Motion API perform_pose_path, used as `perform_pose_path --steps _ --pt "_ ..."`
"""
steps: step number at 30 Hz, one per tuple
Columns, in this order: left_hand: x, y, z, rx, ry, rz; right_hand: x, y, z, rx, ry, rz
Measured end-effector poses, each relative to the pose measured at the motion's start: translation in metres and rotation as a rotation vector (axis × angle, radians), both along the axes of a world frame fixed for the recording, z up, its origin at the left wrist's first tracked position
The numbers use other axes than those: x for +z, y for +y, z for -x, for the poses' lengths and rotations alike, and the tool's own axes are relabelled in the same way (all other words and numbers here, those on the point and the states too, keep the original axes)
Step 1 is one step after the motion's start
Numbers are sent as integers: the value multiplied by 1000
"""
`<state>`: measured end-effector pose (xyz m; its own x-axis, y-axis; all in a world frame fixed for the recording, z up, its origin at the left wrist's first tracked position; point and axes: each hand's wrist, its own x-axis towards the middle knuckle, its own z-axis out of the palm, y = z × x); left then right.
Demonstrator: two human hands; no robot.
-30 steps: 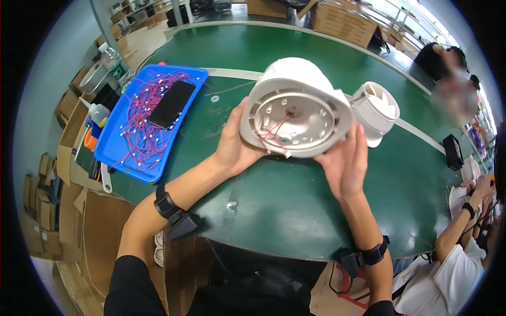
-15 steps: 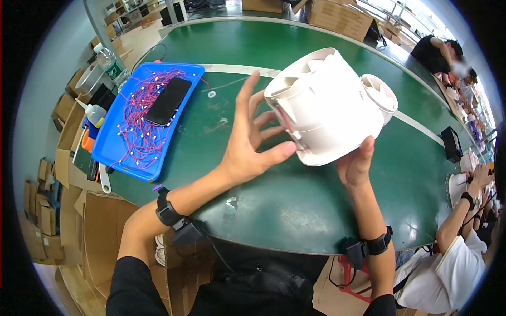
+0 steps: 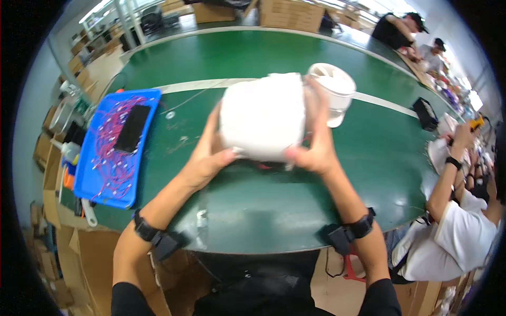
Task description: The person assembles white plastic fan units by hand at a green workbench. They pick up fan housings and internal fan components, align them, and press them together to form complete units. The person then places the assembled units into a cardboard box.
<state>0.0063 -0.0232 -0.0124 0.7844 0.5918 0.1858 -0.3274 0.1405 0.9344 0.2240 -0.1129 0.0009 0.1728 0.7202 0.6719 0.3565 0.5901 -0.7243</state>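
The left hand (image 3: 210, 159) and right hand (image 3: 319, 150) gripped the white housing (image 3: 262, 118) at 8 and 4 o'clock, over the tabletop (image 3: 258, 210). Thumbs (image 3: 224, 157) pressed its near edge; spacing of the other fingers could not be told. From the housing, a blue tray (image 3: 85, 176) held red wires (image 3: 108, 158) and a black phone (image 3: 133, 129) at 9 o'clock; a white fan unit (image 3: 340, 90) stood beyond, at 2.

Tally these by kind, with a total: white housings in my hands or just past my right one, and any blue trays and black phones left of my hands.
White housings: 2
Blue trays: 1
Black phones: 1
Total: 4
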Motion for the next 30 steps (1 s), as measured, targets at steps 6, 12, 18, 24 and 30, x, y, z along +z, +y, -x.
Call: perform_pose_path --steps 6,12,18,24,30 --pt "-19 9 21 100 108 66 23 -12 12 -4 -496 -119" --pt "8 23 1 231 240 -426 16 -10 0 -211 -340 -377" --pt "39 12 -27 200 231 -623 35 -34 9 -235 -529 -440" --pt "79 -10 -52 127 434 -1074 56 -38 4 -229 -455 -514" --pt "66 -34 -95 -24 451 -1285 72 -70 -21 -213 -617 -295"
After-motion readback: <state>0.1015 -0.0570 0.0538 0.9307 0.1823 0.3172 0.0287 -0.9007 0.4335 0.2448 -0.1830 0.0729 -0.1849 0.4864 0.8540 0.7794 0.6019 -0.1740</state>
